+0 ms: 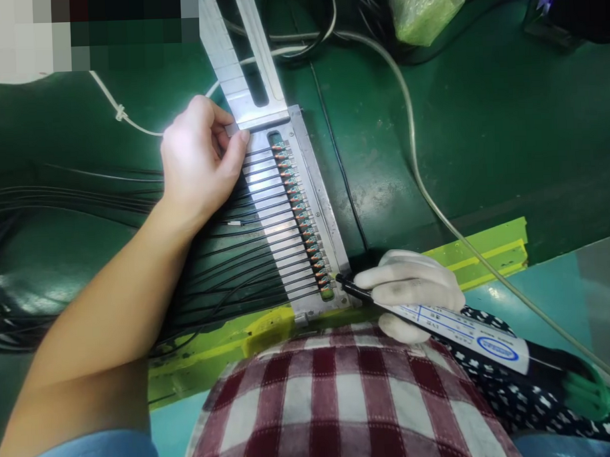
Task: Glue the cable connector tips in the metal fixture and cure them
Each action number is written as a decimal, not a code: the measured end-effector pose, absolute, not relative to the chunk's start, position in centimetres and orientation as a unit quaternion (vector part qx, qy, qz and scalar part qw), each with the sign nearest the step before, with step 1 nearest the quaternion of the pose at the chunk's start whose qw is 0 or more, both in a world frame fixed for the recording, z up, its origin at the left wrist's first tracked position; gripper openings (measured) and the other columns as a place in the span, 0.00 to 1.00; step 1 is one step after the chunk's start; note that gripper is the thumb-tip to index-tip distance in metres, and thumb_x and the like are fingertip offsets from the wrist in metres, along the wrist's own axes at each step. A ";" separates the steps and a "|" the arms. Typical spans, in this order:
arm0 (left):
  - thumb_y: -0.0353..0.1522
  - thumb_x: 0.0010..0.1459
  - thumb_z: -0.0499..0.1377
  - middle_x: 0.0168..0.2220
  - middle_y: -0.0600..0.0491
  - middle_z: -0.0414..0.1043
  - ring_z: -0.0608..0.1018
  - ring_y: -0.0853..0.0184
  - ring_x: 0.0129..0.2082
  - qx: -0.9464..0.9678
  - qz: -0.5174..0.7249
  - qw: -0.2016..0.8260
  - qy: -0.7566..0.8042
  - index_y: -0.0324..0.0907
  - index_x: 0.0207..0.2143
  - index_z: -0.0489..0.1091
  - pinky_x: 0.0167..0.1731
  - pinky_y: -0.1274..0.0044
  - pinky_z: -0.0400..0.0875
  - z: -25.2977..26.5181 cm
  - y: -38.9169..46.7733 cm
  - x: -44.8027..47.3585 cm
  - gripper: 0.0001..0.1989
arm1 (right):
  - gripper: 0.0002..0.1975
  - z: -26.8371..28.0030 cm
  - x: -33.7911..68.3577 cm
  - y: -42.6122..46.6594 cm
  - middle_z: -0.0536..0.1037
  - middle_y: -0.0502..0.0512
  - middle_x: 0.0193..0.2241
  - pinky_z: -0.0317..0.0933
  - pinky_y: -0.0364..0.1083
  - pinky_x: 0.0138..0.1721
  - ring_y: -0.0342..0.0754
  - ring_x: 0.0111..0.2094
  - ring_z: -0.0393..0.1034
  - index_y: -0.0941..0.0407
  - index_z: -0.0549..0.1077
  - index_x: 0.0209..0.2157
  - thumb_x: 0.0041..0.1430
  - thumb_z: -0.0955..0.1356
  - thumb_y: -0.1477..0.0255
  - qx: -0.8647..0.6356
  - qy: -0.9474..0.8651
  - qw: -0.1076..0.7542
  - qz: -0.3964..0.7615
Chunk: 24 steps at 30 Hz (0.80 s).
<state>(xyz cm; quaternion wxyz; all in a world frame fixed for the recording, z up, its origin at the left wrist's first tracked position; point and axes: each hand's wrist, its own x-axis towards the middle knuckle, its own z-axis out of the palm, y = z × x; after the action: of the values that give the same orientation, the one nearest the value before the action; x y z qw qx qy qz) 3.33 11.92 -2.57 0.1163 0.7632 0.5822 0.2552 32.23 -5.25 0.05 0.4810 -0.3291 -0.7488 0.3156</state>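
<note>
A long metal fixture (pixel 329 214) lies on the bench with its slotted lid (pixel 259 50) swung up at the far end. Across it runs a row of black cables (pixel 265 220), each ending in a small green circuit board (pixel 304 215) over the slot. My left hand (pixel 197 152), bare, pinches the fixture's left edge near the hinge with thumb and fingers. In a white glove, my right hand (pixel 417 291) grips a black dispensing syringe (pixel 469 339) with a white label. Its narrow tip is beside the boards at the near end; whether it touches them I cannot tell.
Loose black cables (pixel 73 193) fan out to the left. A pale hose (pixel 412 138) curves across the green bench (pixel 372 146) on the right. Yellow tape (pixel 209 352) lines the front edge. A wrapped yellow-green bundle (pixel 427 11) stands at the back.
</note>
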 end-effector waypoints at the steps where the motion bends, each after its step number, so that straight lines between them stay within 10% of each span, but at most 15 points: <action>1: 0.36 0.56 0.60 0.27 0.58 0.62 0.71 0.72 0.28 0.762 0.255 0.118 0.583 0.41 0.37 0.66 0.36 0.73 0.71 -2.5 11.9 3.3 0.09 | 0.08 0.1 32.2 -5.2 0.82 0.59 0.37 0.67 0.47 0.26 0.47 0.26 0.74 0.55 0.74 0.39 0.58 0.70 0.67 -0.330 -0.749 0.479 0.316; 24: 0.33 0.56 0.60 0.28 0.59 0.61 0.73 0.71 0.30 0.765 0.241 0.117 0.586 0.40 0.38 0.64 0.41 0.69 0.72 -2.5 12.0 3.4 0.09 | 0.06 1.1 32.0 -6.3 0.83 0.58 0.36 0.68 0.47 0.26 0.47 0.26 0.74 0.55 0.74 0.38 0.56 0.70 0.73 -0.342 -0.729 0.506 0.310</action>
<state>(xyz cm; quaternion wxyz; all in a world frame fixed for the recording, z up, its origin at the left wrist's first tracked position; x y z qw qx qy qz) 3.39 11.97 -2.49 0.1169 0.7646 0.5860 0.2414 32.04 -6.30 1.09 0.5056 -0.3419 -0.7289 0.3100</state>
